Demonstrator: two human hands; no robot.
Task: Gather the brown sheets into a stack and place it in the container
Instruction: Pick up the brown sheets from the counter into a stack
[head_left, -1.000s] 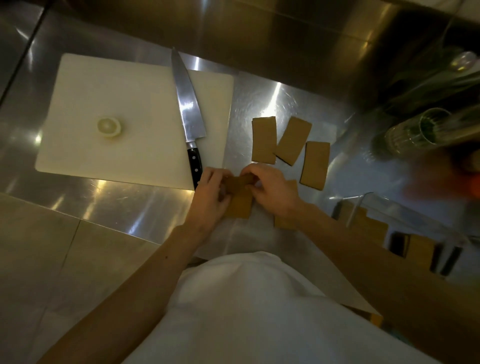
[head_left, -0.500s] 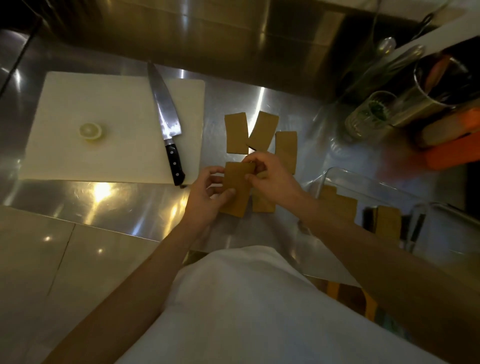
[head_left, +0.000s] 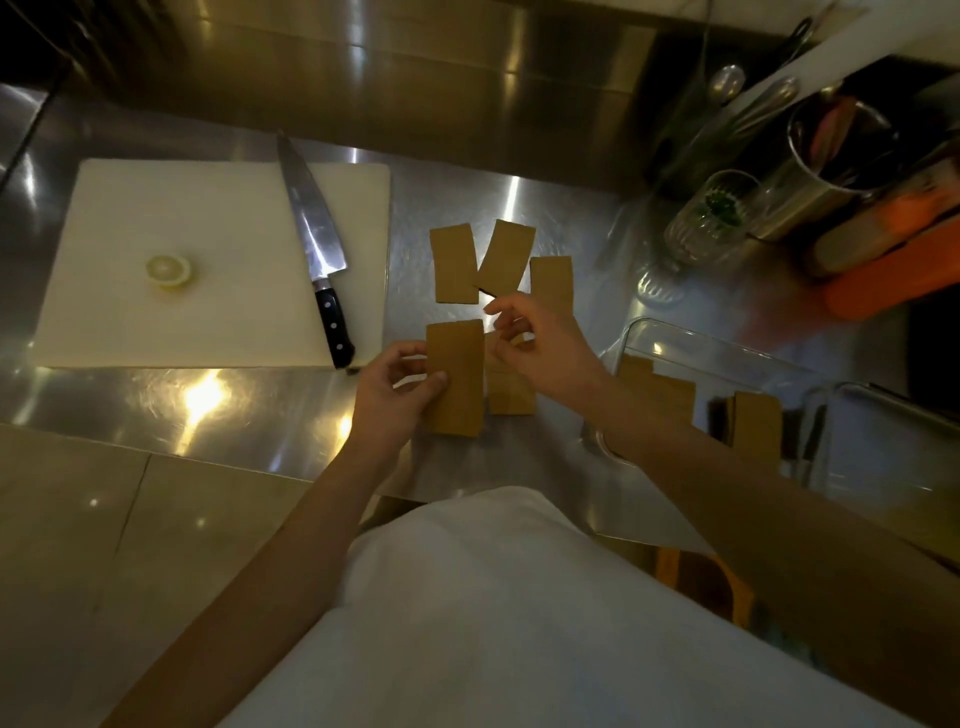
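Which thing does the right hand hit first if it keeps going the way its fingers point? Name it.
Probably the middle tilted brown sheet: the right hand has fingertips aimed up-left at its near corner, almost touching. Height above the counter is unclear.

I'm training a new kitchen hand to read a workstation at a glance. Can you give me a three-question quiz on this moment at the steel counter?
1. True or false: the knife lies on the white cutting board.
2. Which hand holds a brown sheet? A) left hand B) right hand C) neither
3. Fill in: the clear container sits to the person's ____ side.

Key
1. True; its blade rests on the board, near the lemon piece.
2. A; the left hand grips the held sheet, while the right hand hovers with fingers open above the loose sheets.
3. Right; brown sheets already lie inside it.
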